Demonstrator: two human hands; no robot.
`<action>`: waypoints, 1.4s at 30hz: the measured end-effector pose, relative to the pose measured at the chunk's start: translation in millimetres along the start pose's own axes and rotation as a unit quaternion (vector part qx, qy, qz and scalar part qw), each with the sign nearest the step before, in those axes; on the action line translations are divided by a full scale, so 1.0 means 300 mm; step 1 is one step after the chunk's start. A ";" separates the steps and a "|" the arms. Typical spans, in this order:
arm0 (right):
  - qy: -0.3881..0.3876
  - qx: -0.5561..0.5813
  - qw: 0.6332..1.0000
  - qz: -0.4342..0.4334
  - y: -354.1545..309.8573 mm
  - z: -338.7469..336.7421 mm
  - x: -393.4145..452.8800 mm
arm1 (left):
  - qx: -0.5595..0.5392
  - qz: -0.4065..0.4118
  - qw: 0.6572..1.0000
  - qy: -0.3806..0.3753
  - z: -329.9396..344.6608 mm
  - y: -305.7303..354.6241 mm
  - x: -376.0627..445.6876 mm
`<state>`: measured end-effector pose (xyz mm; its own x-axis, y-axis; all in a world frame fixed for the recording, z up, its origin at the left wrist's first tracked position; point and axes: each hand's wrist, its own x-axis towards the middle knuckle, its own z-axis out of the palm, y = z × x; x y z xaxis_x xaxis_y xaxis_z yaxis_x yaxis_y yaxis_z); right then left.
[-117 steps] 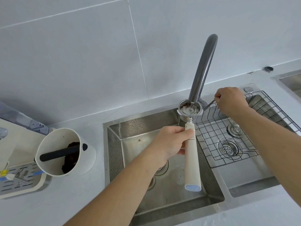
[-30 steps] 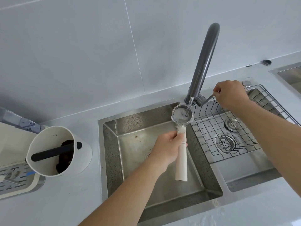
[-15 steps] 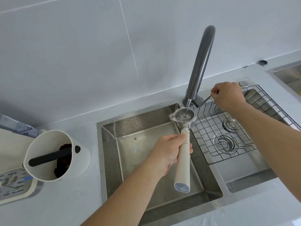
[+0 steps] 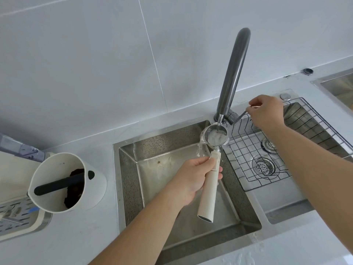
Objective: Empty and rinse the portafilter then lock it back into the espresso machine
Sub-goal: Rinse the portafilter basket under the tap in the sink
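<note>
**Portafilter under the running tap**

I see the double sink (image 4: 191,251) filling most of the frame — a deep left basin of wet steel, and a right basin holding a wire rack (image 4: 298,127) over a round drain strainer (image 4: 264,166). The grey faucet (image 4: 234,71) arches up from the divider between the basins, and a thin stream falls from its spout.

At the left on the counter stands a white knock box (image 4: 91,192), tilted toward me, with a black bar (image 4: 57,185) across its mouth and dark coffee grounds (image 4: 74,186) heaped inside. Beside it is the perforated drip tray (image 4: 17,217) of the espresso machine.

The portafilter (image 4: 209,188) is over the left basin, just under the spout. Its handle is long, cream-white and smooth; its metal basket (image 4: 215,137) is full of frothing water that spills over the left rim. The long axis runs from the basket at the far end back toward me, handle end lowest and nearest, basket mouth facing up.

My left hand (image 4: 193,180) is wrapped around the upper handle, fingers curled closed. My right hand (image 4: 267,111) pinches the thin faucet lever (image 4: 242,114) between thumb and fingers.
</note>
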<state>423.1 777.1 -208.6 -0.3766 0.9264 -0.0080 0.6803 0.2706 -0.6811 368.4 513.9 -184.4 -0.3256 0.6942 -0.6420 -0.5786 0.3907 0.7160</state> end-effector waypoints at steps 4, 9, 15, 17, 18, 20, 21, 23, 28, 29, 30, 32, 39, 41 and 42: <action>0.011 0.025 0.999 0.024 -0.001 0.012 -0.011 | -0.004 0.006 1.000 -0.007 0.009 0.011 0.002; 0.026 0.130 0.984 0.119 -0.017 0.018 -0.026 | 0.004 0.022 1.000 -0.003 -0.019 0.003 0.011; 0.043 0.262 0.943 0.199 -0.039 0.038 -0.026 | 0.034 0.036 0.998 0.028 -0.066 -0.014 0.028; 0.034 0.293 0.933 0.205 -0.045 0.043 -0.028 | 0.049 0.043 0.997 0.043 -0.079 -0.017 0.031; 0.027 0.302 0.931 0.203 -0.049 0.043 -0.030 | 0.054 0.043 0.996 0.047 -0.085 -0.018 0.032; 0.009 0.305 0.933 0.191 -0.056 0.040 -0.033 | 0.058 0.040 0.996 0.048 -0.096 -0.018 0.033; -0.002 0.300 0.936 0.181 -0.060 0.039 -0.034 | 0.056 0.036 0.997 0.048 -0.099 -0.018 0.034; -0.013 0.284 0.945 0.162 -0.071 0.039 -0.037 | 0.049 0.029 0.997 0.053 -0.104 -0.020 0.033; -0.030 0.246 0.959 0.137 -0.069 0.034 -0.044 | 0.071 0.028 0.994 0.082 -0.120 -0.024 0.029; -0.031 0.241 0.961 0.136 -0.068 0.035 -0.047 | 0.083 0.027 0.992 0.093 -0.126 -0.025 0.027; -0.030 0.233 0.963 0.133 -0.069 0.034 -0.053 | 0.094 0.026 0.990 0.102 -0.133 -0.025 0.025; -0.024 0.224 0.966 0.125 -0.072 0.035 -0.065 | 0.105 0.032 0.986 0.122 -0.144 -0.023 0.021; -0.032 0.216 0.967 0.131 -0.066 0.051 -0.072 | 0.253 0.118 0.938 0.204 -0.195 0.019 -0.015; -0.031 0.217 0.966 0.136 -0.067 0.049 -0.074 | 0.281 0.138 0.925 0.214 -0.204 0.030 -0.024; -0.032 0.218 0.966 0.137 -0.069 0.048 -0.076 | 0.289 0.148 0.921 0.215 -0.207 0.035 -0.029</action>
<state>408.6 746.6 -204.9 -0.2666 0.9260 -0.2674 0.4361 -0.1316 -0.8902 318.9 474.4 -188.1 -0.7424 0.5673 -0.3564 0.0371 0.5661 0.8235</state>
